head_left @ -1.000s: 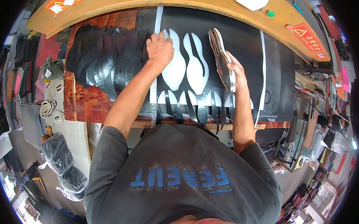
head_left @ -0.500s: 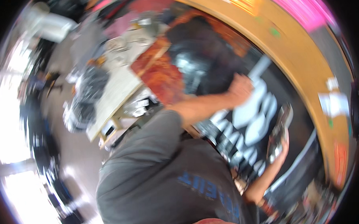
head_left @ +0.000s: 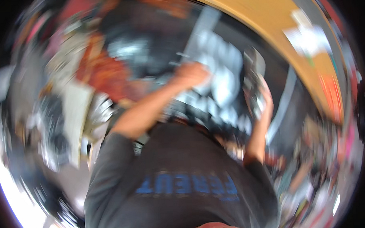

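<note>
Motion blurs the view. My left hand [head_left: 192, 74] is closed over the near edge of the pale shapes, with thin light streaks beside its fingers; what it holds, if anything, cannot be made out. White rounded flat shapes [head_left: 223, 86] lie on a black surface [head_left: 276, 84] between my hands. Held in my right hand [head_left: 265, 99] is a long dark-and-silver object [head_left: 252, 81] with a rounded upper end, too smeared to name. It stands roughly upright, to the right of the white shapes.
Shiny black sheet material [head_left: 136, 43] lies beyond my left hand, next to reddish-brown mottled sheets [head_left: 102, 70]. At the left are a pale tabletop [head_left: 76, 117] and a dark plastic-wrapped bundle [head_left: 52, 126]. A curved tan board [head_left: 263, 14] borders the far side; white papers [head_left: 307, 39] lie there.
The whole view has swung round, so both hands and the surface appear farther left and higher. My right hand keeps hold of the dark-and-silver object; my left hand stays near the white shapes.
</note>
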`<state>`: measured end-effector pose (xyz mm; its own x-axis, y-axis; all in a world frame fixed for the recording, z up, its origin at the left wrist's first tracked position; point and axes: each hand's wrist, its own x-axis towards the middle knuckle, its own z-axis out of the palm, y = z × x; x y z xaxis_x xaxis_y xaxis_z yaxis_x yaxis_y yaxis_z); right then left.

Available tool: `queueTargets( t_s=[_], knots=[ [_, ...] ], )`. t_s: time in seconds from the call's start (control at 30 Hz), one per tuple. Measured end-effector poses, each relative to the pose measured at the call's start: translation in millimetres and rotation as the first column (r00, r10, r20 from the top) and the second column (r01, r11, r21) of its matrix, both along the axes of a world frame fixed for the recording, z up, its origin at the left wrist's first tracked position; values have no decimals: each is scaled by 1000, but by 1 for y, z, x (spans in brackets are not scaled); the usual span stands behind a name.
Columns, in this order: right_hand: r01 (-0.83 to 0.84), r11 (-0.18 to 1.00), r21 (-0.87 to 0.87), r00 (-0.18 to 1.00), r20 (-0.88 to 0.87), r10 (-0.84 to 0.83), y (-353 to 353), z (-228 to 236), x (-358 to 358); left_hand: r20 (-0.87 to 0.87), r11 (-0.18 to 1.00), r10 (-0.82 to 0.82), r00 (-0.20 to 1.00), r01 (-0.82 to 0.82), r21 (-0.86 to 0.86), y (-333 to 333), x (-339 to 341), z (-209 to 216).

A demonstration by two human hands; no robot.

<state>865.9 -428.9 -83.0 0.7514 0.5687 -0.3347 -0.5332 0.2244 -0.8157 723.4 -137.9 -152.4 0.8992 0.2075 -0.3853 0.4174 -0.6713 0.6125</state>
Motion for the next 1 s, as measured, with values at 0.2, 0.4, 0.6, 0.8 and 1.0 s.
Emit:
queueTargets(
  t_s=[0.2, 0.4, 0.6, 0.8, 1.0],
  knots=[
    [239, 909, -341, 920, 380, -100, -32, 16, 1, 195, 916, 337, 921, -272, -296, 6, -73, 8],
    [450, 677, -582, 685, 712, 157, -3, 4, -20, 179, 952, 304, 936, -294, -80, 1, -66, 3],
    [611, 526, -592, 242, 772, 588, 22, -50, -18, 186, 940, 339, 922, -327, -94, 7, -68, -6],
    [620, 501, -603, 275, 766, 582, 26, -76, -17, 226, 925, 380, 897, -375, -66, 0, -67, -2],
    [626, 487, -610, 269, 754, 599, 26, -71, -16, 244, 929, 367, 898, -367, -46, 2, -66, 2]
  ],
)
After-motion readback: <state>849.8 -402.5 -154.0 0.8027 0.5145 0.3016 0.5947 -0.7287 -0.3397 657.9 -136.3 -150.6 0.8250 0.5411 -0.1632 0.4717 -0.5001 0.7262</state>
